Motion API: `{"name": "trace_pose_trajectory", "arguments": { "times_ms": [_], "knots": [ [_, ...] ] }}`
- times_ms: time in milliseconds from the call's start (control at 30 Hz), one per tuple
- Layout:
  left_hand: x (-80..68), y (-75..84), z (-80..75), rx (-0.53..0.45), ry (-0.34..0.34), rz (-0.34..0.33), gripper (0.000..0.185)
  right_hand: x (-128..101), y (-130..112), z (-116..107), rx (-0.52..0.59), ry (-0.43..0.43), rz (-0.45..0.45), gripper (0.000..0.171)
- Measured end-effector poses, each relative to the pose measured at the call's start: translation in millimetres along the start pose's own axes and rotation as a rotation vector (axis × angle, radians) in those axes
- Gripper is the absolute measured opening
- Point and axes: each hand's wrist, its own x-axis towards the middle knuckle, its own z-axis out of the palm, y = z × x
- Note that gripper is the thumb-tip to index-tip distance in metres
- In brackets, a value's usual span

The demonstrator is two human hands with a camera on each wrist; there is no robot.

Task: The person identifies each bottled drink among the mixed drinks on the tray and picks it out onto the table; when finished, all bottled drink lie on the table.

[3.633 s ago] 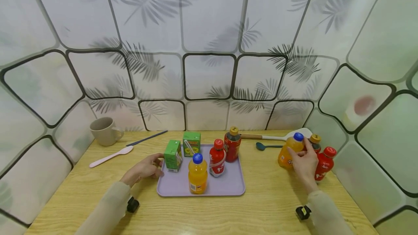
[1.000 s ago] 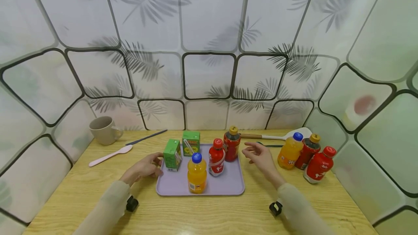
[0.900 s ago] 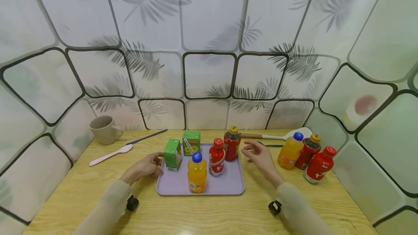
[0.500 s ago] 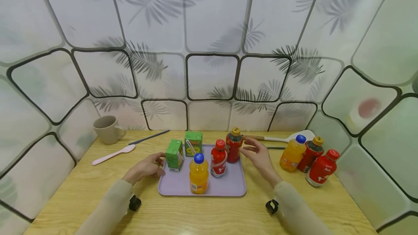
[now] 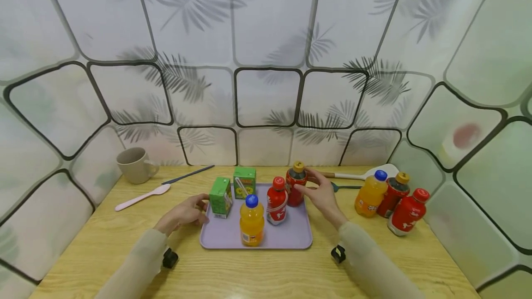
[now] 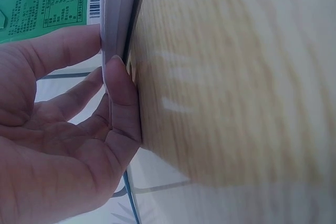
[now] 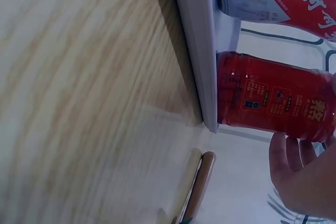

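A lilac tray (image 5: 291,236) lies mid-table with two green cartons (image 5: 220,197), an orange bottle (image 5: 251,219), a red bottle (image 5: 276,201) and a dark red yellow-capped bottle (image 5: 296,187). My left hand (image 5: 201,206) rests on the table and pinches the tray's left rim (image 6: 113,9) between thumb (image 6: 123,103) and forefinger, beside a carton (image 6: 47,9). My right hand (image 5: 305,181) is spread at the dark red bottle (image 7: 262,98), its fingers (image 7: 294,156) at the bottle's upper part. Whether they touch it is unclear.
Right of the tray stand an orange bottle (image 5: 369,194), a dark bottle (image 5: 392,194) and a red bottle (image 5: 406,212). Behind them lie a spatula (image 5: 361,173) and a blue spoon (image 5: 345,186). A mug (image 5: 133,165), a pink spoon (image 5: 141,197) and a dark stick (image 5: 187,175) sit at back left.
My right hand left the orange bottle at the right and travelled left across the table to the dark red bottle on the tray. The left hand stayed at the tray's rim.
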Motion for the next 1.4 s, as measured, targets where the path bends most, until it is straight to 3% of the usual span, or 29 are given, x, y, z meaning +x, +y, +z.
{"name": "trace_pose_trajectory", "arguments": {
  "times_ms": [567,1400],
  "knots": [
    [-1.4,-0.7,-0.2,0.021,0.006,0.0,0.075,6.5,-0.4,15.8,-0.044,0.069,0.006,0.076],
    [-2.9,-0.6,0.6,0.024,0.012,0.005,0.075,-22.9,-8.6,-6.5,-0.059,0.128,-0.044,0.079]
  ]
}}
